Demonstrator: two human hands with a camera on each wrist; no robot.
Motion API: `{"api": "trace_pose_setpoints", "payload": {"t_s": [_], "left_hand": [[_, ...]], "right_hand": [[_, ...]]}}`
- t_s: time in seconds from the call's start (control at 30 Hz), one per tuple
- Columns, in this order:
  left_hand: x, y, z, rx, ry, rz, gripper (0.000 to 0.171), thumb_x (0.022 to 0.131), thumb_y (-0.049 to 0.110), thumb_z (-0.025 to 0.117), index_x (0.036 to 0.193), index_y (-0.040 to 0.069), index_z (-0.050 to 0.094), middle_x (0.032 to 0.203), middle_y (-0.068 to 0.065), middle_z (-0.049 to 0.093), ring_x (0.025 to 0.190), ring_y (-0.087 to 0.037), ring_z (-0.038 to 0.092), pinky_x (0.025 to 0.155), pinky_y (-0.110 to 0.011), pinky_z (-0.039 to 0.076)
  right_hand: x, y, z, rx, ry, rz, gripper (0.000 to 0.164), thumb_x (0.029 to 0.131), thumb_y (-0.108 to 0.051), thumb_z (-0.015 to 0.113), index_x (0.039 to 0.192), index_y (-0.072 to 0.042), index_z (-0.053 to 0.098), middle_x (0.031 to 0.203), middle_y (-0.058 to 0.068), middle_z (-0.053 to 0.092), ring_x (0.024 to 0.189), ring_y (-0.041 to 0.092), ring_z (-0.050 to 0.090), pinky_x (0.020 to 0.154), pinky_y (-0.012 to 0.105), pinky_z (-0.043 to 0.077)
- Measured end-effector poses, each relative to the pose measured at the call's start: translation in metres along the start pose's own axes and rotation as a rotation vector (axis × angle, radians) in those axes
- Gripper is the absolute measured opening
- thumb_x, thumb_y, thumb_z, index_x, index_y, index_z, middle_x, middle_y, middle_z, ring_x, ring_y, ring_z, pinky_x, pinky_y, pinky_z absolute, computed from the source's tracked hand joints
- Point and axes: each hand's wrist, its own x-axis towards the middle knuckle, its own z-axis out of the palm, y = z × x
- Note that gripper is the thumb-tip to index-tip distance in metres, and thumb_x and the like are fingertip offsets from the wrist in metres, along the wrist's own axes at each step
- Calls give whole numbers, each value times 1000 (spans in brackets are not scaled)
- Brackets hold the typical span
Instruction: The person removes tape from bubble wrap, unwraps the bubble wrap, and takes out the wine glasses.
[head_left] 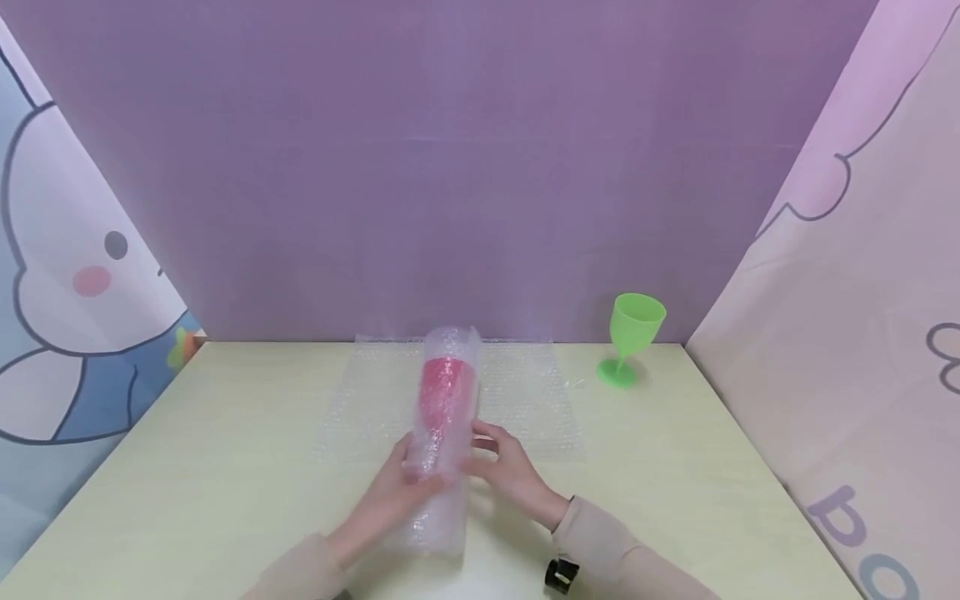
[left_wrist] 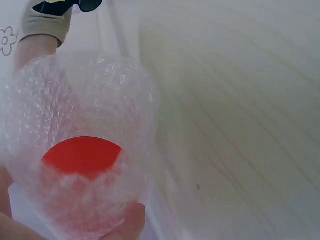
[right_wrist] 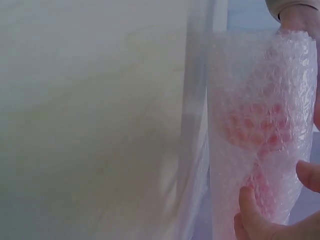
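Observation:
A red goblet (head_left: 446, 387) shows through a roll of bubble wrap (head_left: 442, 521) wound around it. The roll is held raised and tilted over the table, its ends reaching past the goblet. My left hand (head_left: 397, 492) grips the roll's lower part from the left, thumb across the front. From the right, my right hand (head_left: 517, 479) holds the roll's side, with thumb and fingers curled at the wrap. The goblet's round red base (left_wrist: 82, 155) is visible through the roll's end in the left wrist view. The red bowl (right_wrist: 257, 125) looks blurred behind the bubbles in the right wrist view.
A green goblet (head_left: 633, 333) stands upright at the table's back right. Another flat sheet of bubble wrap (head_left: 525, 400) lies at the back middle, behind the roll. A purple panel (head_left: 480, 167) rises along the table's (head_left: 247, 433) back edge, with printed cloths at both sides.

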Motion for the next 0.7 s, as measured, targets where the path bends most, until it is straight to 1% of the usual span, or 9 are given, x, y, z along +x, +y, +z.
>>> {"api": "trace_pose_setpoints", "payload": {"t_s": [0.1,0.17,0.27,0.4,0.53,0.63,0.7], "left_hand": [[-1,3,3,-6,-27,12,93,80,36,68,145,0,12,139,-29,34,114,-42,50,88,-52,49],[-2,3,4,-32,-66,31,89,81,31,67,145,1,13,140,-28,31,114,-43,49,89,-52,48],[-6,1,7,-41,-116,55,87,82,30,67,145,2,14,142,-26,28,116,-42,47,90,-52,47],[-5,0,13,-60,-173,85,86,83,32,66,146,6,14,144,-24,26,118,-42,45,90,-51,47],[-3,0,19,-82,-224,95,87,83,30,66,146,5,11,144,-25,24,118,-45,44,90,-51,48],[-4,0,22,-81,-237,83,89,83,28,66,146,2,9,143,-27,24,118,-46,43,90,-52,48],[-3,0,23,-65,-231,78,89,83,29,66,146,1,8,143,-27,24,118,-46,44,90,-52,48]], "right_hand": [[1,0,-9,30,-16,26,62,81,-14,68,134,1,41,136,21,42,120,38,46,89,34,52],[-1,0,-15,57,-34,45,62,81,-12,68,134,3,41,137,21,43,120,38,46,90,34,51],[-8,1,-22,91,-63,67,62,81,-9,67,134,5,39,136,23,42,120,40,46,91,35,51],[-14,5,-35,102,-102,79,64,83,-11,66,135,8,35,135,26,42,120,41,46,92,35,51],[-16,11,-42,129,-131,102,65,85,-14,64,136,10,32,131,28,45,119,39,48,92,37,50],[-17,14,-42,150,-147,113,66,86,-17,63,136,12,30,130,29,46,118,37,50,93,37,50],[-17,15,-43,148,-155,111,67,87,-17,62,137,12,28,129,30,47,117,36,51,93,37,50]]}}
